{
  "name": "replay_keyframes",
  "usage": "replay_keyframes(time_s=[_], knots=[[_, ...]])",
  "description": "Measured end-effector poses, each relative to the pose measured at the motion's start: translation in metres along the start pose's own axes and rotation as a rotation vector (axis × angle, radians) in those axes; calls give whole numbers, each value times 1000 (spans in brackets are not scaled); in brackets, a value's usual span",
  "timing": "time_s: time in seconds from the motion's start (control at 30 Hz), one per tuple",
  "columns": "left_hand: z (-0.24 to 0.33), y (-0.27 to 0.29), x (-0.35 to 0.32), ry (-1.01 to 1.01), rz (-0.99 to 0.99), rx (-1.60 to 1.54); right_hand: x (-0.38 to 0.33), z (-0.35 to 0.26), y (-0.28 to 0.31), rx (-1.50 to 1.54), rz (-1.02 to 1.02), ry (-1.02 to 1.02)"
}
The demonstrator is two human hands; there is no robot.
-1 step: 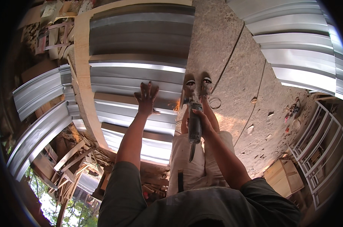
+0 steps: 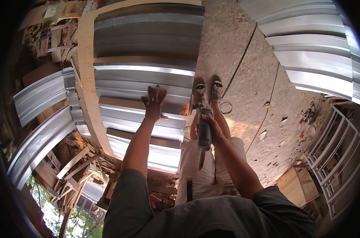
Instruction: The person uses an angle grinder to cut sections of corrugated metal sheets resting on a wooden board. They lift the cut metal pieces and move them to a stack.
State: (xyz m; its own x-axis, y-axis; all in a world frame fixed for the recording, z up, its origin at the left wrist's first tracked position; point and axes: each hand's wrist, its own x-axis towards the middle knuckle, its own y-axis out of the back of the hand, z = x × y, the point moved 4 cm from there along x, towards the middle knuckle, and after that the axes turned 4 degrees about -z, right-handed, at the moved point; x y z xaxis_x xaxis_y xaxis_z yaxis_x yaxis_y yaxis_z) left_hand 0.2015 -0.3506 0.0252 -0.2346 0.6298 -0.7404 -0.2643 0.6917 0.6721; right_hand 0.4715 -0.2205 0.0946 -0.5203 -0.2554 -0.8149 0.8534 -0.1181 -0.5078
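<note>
Sparks (image 2: 185, 110) spray from the near-side edge of a ribbed metal sheet (image 2: 148, 43) as a person in a dark shirt (image 2: 227, 216) and pale trousers (image 2: 198, 174) works an angle grinder (image 2: 204, 135) against it. The right hand (image 2: 214, 127) is clamped around the tool's dark body, which points away from the wearer above the legs, its head at the sheet's right edge; the exact contact of the disc is too small to make out. The left hand (image 2: 153, 105) lies on the sheet to the left of the sparks, palm down, fingers spread well apart and gripping nothing. The silvery sheet rests on a worktop (image 2: 86, 59) whose pale board shows along the far left side.

Both feet stand on a rough concrete floor (image 2: 247, 59), just right of the sheet, with a thin loop of cord (image 2: 226, 108) near them. More ribbed sheets (image 2: 311, 59) lie at upper right, well apart from the grinder; below them are a pale metal frame (image 2: 338, 150) and a wooden box (image 2: 297, 184). At left, curved-looking metal panels (image 2: 41, 95) sit above a jumble of scrap timber (image 2: 75, 162), with green foliage (image 2: 82, 226) at the lower corner.
</note>
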Motion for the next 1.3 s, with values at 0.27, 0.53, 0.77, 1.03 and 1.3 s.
replay_keyframes(time_s=[0.27, 0.53, 0.77, 1.03, 1.3], knots=[[-2, -3, 0, -13, 64, -26, -6, 22, 6, -28, 11, 28], [-2, -3, 0, -12, 54, -23, -6, 44, 19, 20, -37, 25], [0, -1, -2, 4, 12, 12, -12, 63, 22, 90, -39, 37], [0, -2, -7, 2, 66, 33, -6, 24, 18, -62, 33, 86], [-1, -2, -10, -9, 112, -23, 5, 59, 27, -105, 30, 149]])
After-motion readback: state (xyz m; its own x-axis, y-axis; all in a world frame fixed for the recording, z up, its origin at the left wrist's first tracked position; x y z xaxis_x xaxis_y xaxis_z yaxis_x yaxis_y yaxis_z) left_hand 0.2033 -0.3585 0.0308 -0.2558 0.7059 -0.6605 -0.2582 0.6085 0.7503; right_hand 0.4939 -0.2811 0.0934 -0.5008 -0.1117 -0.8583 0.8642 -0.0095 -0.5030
